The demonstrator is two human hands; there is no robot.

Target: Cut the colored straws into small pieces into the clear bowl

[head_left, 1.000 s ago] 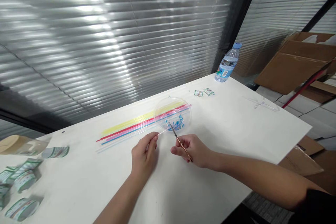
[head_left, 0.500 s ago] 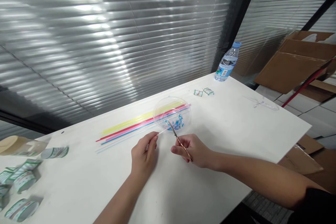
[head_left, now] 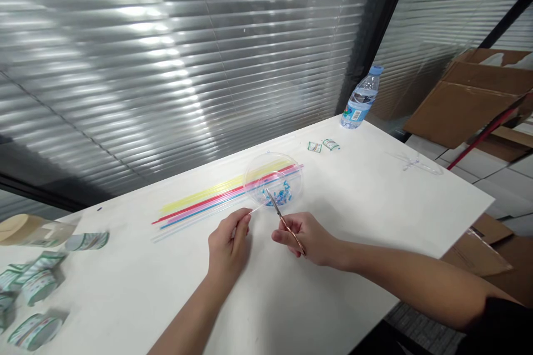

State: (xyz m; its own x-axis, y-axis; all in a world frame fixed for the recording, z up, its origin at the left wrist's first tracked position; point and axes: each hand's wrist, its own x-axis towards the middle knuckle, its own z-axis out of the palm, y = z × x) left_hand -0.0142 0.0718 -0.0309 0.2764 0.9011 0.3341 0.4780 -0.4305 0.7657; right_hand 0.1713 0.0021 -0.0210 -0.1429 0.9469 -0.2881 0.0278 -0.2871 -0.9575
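My left hand (head_left: 230,238) pinches a thin, pale straw (head_left: 258,207) whose far end reaches over a clear round bowl (head_left: 272,156). Gripped in my right hand (head_left: 308,238) is a pair of scissors (head_left: 285,223), their blades pointing up and left across the straw's end at the bowl's near side. Whether the blades are parted is too fine to tell. Small blue cut pieces (head_left: 283,194) lie in the bowl. Long yellow, red, pink, blue and clear straws (head_left: 200,208) lie side by side on the white table, running behind or beneath the see-through bowl.
A water bottle (head_left: 360,100) stands at the far right corner, near two small printed wrappers (head_left: 314,147). Several green-and-white packets (head_left: 36,333) and a jar with a tan lid (head_left: 31,230) sit at left. Clear plastic (head_left: 412,163) lies at right. Cardboard boxes (head_left: 449,102) stand beyond the table.
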